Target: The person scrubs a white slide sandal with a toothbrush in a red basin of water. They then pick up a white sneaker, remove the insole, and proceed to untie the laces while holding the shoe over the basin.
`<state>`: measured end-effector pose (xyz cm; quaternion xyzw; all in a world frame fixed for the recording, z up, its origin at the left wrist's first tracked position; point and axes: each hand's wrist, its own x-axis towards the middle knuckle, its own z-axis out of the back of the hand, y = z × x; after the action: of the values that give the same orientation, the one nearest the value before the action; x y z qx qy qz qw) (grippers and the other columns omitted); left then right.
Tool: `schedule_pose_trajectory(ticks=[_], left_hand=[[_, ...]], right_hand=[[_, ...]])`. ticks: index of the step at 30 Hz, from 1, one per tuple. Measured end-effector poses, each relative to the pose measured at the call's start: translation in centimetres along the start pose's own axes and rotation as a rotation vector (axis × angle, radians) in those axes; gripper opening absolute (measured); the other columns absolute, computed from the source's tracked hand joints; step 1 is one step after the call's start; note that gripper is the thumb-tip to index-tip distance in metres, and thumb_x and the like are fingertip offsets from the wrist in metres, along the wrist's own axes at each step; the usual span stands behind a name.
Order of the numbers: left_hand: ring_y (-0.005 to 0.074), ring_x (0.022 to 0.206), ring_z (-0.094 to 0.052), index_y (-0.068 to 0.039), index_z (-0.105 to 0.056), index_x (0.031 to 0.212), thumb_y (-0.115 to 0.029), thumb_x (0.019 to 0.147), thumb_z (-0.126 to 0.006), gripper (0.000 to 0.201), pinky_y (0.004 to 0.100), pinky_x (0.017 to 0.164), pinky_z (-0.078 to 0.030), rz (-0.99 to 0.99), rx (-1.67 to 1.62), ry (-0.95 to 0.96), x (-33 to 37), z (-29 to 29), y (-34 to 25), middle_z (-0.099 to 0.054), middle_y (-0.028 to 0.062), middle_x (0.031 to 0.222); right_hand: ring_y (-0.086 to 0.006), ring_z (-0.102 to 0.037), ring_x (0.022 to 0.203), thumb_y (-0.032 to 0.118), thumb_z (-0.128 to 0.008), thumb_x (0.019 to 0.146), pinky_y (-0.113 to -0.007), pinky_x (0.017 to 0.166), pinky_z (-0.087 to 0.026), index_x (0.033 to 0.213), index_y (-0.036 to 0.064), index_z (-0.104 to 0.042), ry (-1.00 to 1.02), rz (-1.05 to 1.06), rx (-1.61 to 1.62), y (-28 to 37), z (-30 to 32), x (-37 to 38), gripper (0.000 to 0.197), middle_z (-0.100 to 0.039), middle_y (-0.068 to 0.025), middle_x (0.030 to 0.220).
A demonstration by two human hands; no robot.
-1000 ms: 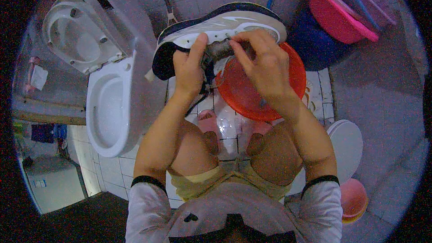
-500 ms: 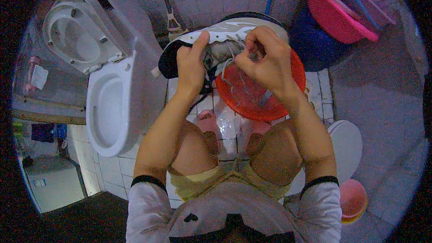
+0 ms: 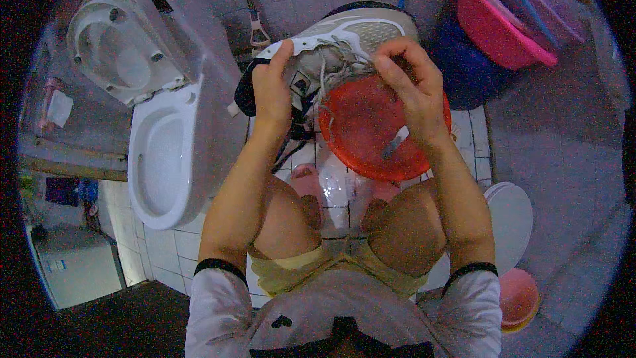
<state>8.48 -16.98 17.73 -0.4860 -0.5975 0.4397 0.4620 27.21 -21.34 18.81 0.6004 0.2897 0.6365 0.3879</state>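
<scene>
A grey and white sneaker (image 3: 361, 30) is held tilted above a red basin (image 3: 361, 119), its dark-lined opening toward the left. My left hand (image 3: 273, 89) grips it by the collar, thumb along the upper edge. My right hand (image 3: 414, 83) is closed near the toe end, with thumb and forefinger pinched at a grey shoelace (image 3: 348, 55) running from the eyelets. The fingertips partly hide the lace's end. Another stretch of lace hangs loose beside the tongue. Inside the basin lies a small white and grey object (image 3: 395, 143) whose kind I cannot make out.
A white toilet (image 3: 162, 166) stands at the left with its lid raised. Pink tubs (image 3: 490, 26) stack on a dark blue bucket (image 3: 467, 66) at the far right. Near my right elbow are a white round lid (image 3: 510, 222) and a small pink basin (image 3: 518, 295). Pink slippers (image 3: 306, 182) are on my feet.
My right hand has moved right and slightly down, drawing away from the eyelets toward the toe. The sneaker has shifted up a little, and more of its mesh toe shows.
</scene>
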Motion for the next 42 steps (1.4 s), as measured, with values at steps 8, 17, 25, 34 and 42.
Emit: schedule_pose_trajectory(ticks=[8,17,25,34,42], left_hand=[[0.0092,0.072,-0.054,0.002,-0.063,0.084,-0.027,0.087,-0.054,0.031,0.0254,0.067,-0.043,-0.085,0.226,0.169,-1.8,-0.8,-0.4,-0.061,0.0018,0.08],[0.0089,0.063,-0.047,0.003,-0.061,0.075,-0.033,0.084,-0.056,0.038,0.0263,0.058,-0.038,-0.058,0.343,0.084,0.5,1.0,1.0,-0.058,0.0012,0.068],[0.0081,0.064,-0.048,0.001,-0.062,0.074,-0.034,0.084,-0.057,0.037,0.0252,0.059,-0.038,-0.077,0.296,0.065,0.5,0.1,0.7,-0.058,0.0,0.069],[0.0072,0.063,-0.049,0.0,-0.062,0.077,-0.028,0.086,-0.055,0.031,0.0237,0.059,-0.04,-0.088,0.226,0.185,-0.4,-0.5,1.0,-0.058,-0.0012,0.069],[0.0089,0.059,-0.047,0.005,-0.062,0.072,-0.032,0.083,-0.056,0.039,0.0259,0.057,-0.038,-0.019,0.332,0.017,1.1,0.4,0.5,-0.057,0.0005,0.066]], right_hand=[[-0.0157,-0.051,0.066,0.02,-0.062,0.08,-0.027,0.06,-0.042,0.089,0.0046,-0.055,-0.039,0.035,-0.555,0.3,-1.6,0.0,0.019,-0.054,-0.006,0.077],[-0.0104,-0.049,0.072,0.015,-0.056,0.084,-0.024,0.061,-0.041,0.087,0.0046,-0.054,-0.304,-0.057,0.063,0.8,1.4,1.1,0.011,-0.052,0.0011,0.077],[-0.0135,-0.05,0.081,0.019,-0.057,0.084,-0.025,0.07,-0.039,0.097,0.0051,-0.055,-0.183,0.029,-0.205,-0.4,0.4,1.7,0.019,-0.053,-0.0032,0.088],[-0.0262,-0.051,0.09,0.011,-0.068,0.069,-0.035,0.08,-0.042,0.099,0.0086,-0.06,0.072,0.351,-0.777,-1.1,-0.6,1.0,0.032,-0.055,-0.0098,0.098],[-0.0172,-0.053,0.087,0.003,-0.059,0.079,-0.029,0.079,-0.042,0.091,0.0042,-0.055,-0.345,0.229,-0.361,0.5,0.1,1.5,0.012,-0.056,-0.0062,0.091]])
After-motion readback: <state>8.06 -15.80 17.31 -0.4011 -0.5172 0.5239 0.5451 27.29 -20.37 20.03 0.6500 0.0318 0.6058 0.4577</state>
